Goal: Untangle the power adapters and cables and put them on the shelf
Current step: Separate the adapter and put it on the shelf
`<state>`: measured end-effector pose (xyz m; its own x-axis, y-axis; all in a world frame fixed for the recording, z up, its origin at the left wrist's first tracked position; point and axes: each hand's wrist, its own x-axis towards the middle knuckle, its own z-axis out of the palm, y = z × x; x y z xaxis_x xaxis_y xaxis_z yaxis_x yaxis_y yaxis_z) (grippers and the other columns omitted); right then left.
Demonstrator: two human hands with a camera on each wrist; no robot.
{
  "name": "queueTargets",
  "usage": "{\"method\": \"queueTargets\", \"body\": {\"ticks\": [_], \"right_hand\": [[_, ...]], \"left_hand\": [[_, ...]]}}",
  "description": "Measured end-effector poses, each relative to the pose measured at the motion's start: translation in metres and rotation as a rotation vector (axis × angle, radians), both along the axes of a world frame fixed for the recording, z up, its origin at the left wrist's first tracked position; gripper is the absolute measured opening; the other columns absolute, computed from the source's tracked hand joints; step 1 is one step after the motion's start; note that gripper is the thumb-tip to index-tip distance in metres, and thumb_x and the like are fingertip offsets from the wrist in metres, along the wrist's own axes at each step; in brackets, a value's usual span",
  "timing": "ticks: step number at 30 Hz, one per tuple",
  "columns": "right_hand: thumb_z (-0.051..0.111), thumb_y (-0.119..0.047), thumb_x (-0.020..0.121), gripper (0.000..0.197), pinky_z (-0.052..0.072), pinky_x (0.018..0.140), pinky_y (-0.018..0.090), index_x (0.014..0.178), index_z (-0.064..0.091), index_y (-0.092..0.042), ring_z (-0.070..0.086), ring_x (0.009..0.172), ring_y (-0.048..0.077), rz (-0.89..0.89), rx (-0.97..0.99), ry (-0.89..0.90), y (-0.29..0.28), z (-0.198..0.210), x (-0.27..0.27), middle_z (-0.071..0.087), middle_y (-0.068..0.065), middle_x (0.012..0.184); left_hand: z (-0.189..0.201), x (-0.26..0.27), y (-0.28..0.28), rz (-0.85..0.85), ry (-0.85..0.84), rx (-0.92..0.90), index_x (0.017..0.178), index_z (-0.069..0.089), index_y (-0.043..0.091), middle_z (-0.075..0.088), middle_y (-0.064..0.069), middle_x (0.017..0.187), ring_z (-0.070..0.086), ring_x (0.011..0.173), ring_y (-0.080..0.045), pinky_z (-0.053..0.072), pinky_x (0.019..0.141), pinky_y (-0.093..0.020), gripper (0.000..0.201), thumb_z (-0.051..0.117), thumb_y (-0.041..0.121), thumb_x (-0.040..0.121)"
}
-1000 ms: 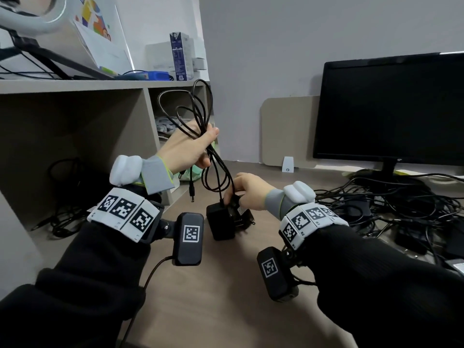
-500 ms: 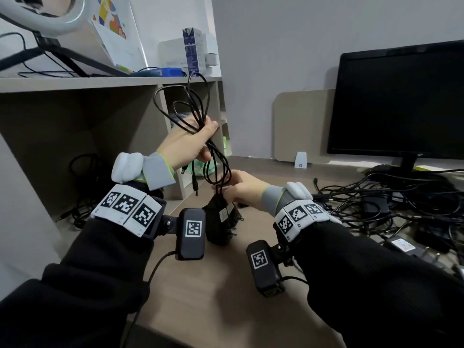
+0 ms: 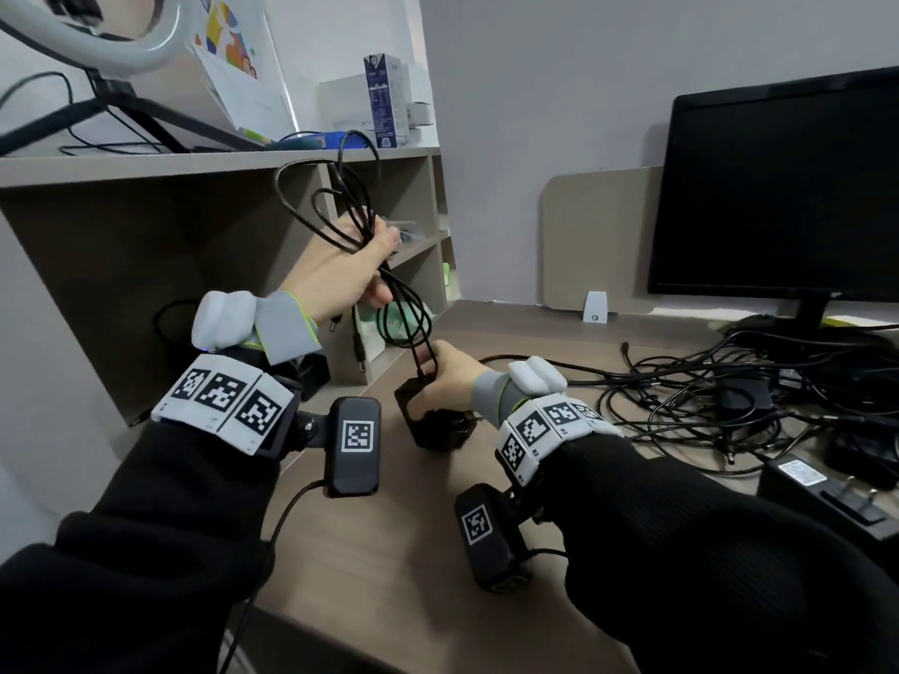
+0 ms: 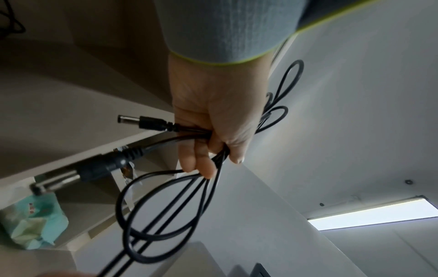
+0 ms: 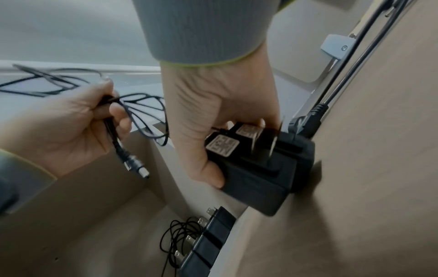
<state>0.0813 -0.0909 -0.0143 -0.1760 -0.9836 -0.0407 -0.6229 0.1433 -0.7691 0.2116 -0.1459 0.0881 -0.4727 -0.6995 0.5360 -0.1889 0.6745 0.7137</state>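
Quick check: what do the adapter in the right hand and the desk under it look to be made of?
Adapter: matte black moulded plastic by its dull sheen, with bare metal prongs. Desk: probably wood-grain laminate, judging by its flat, even beige grain; solid wood can't be ruled out.

Black power adapters (image 3: 434, 423) with grey printed labels, black cables (image 3: 352, 221) ending in silver-tipped plugs. Beside the adapters, wrist bands (image 3: 221, 398) — white, patterned with black square codes. Sleeves (image 3: 146, 522) black, cuffs grey edged in yellow-green. Behind the adapters, a beige-brown shelf (image 3: 209, 163); the desk (image 3: 389, 552) under them — brown woodgrain.
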Motion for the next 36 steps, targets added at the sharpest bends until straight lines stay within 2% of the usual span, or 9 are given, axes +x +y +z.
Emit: {"method": "queueTargets", "body": {"ticks": [4,9,11,15,21,26,28,32,36], "right_hand": [[0.082,-0.025,0.065,0.076,0.044,0.07,0.028,0.126,0.037,-0.019,0.055,0.096,0.021,0.004,0.007,0.023,0.001,0.002,-0.005,0.05,0.001,0.107],[0.085,-0.023,0.061,0.069,0.048,0.08,0.029,0.119,0.049,-0.016,0.058,0.1,0.021,0.014,0.056,0.139,-0.005,-0.007,-0.007,0.061,0.003,0.114],[0.083,-0.021,0.063,0.059,0.05,0.078,0.028,0.114,0.052,-0.018,0.059,0.098,0.021,0.021,0.043,0.153,-0.007,-0.01,-0.005,0.062,0.001,0.109],[0.077,-0.022,0.068,0.038,0.043,0.053,0.021,0.093,0.049,-0.025,0.058,0.078,0.016,0.075,0.003,0.179,-0.012,-0.013,0.005,0.059,-0.005,0.087],[0.074,-0.017,0.07,0.052,0.046,0.075,0.027,0.118,0.052,-0.013,0.056,0.097,0.021,0.174,0.028,0.15,-0.032,-0.019,0.028,0.059,0.005,0.11],[0.087,-0.027,0.062,0.092,0.041,0.097,0.026,0.138,0.037,-0.015,0.049,0.122,0.02,0.22,-0.019,0.069,-0.034,-0.02,0.038,0.051,0.003,0.131],[0.088,-0.029,0.06,0.096,0.042,0.096,0.027,0.139,0.035,-0.014,0.049,0.122,0.022,0.215,-0.033,0.093,-0.037,-0.02,0.042,0.05,0.005,0.132],[0.083,-0.022,0.062,0.077,0.05,0.085,0.031,0.126,0.041,-0.016,0.057,0.105,0.022,0.175,-0.048,0.104,-0.045,-0.024,0.046,0.056,0.003,0.118],[0.077,-0.024,0.064,0.065,0.051,0.073,0.031,0.118,0.04,-0.021,0.058,0.092,0.022,0.169,-0.037,0.114,-0.051,-0.026,0.049,0.057,0.001,0.104]], "left_hand": [[0.001,0.026,-0.02,0.143,-0.06,-0.059,0.074,0.043,0.026,0.039,0.011,0.046,0.043,0.04,-0.013,0.041,0.045,-0.024,0.023,0.051,0.032,0.095],[-0.001,0.047,-0.031,0.275,-0.173,-0.074,0.077,0.044,0.019,0.041,0.0,0.054,0.044,0.043,-0.014,0.04,0.043,-0.022,0.022,0.05,0.03,0.095],[-0.001,0.054,-0.034,0.346,-0.294,-0.146,0.075,0.046,0.017,0.047,-0.001,0.06,0.048,0.055,-0.018,0.039,0.055,-0.026,0.025,0.05,0.032,0.094],[0.002,0.064,-0.038,0.399,-0.373,-0.182,0.071,0.047,0.022,0.051,0.004,0.069,0.048,0.071,-0.018,0.033,0.069,-0.032,0.026,0.051,0.035,0.093],[0.007,0.065,-0.027,0.389,-0.326,-0.074,0.076,0.047,0.02,0.048,0.0,0.055,0.051,0.049,-0.017,0.041,0.056,-0.029,0.022,0.051,0.033,0.093],[0.008,0.065,-0.027,0.351,-0.228,0.005,0.078,0.046,0.027,0.051,-0.002,0.061,0.061,0.059,-0.024,0.043,0.049,-0.027,0.017,0.053,0.032,0.093],[0.007,0.064,-0.027,0.34,-0.217,0.014,0.077,0.046,0.028,0.05,-0.002,0.06,0.061,0.06,-0.027,0.043,0.05,-0.027,0.018,0.053,0.032,0.092],[0.008,0.066,-0.027,0.35,-0.342,-0.098,0.084,0.049,0.017,0.05,0.0,0.06,0.058,0.047,-0.012,0.045,0.047,-0.021,0.017,0.052,0.03,0.093],[0.009,0.072,-0.029,0.345,-0.402,-0.125,0.087,0.049,0.011,0.048,-0.001,0.06,0.05,0.042,-0.012,0.043,0.048,-0.017,0.019,0.054,0.028,0.093]]}}
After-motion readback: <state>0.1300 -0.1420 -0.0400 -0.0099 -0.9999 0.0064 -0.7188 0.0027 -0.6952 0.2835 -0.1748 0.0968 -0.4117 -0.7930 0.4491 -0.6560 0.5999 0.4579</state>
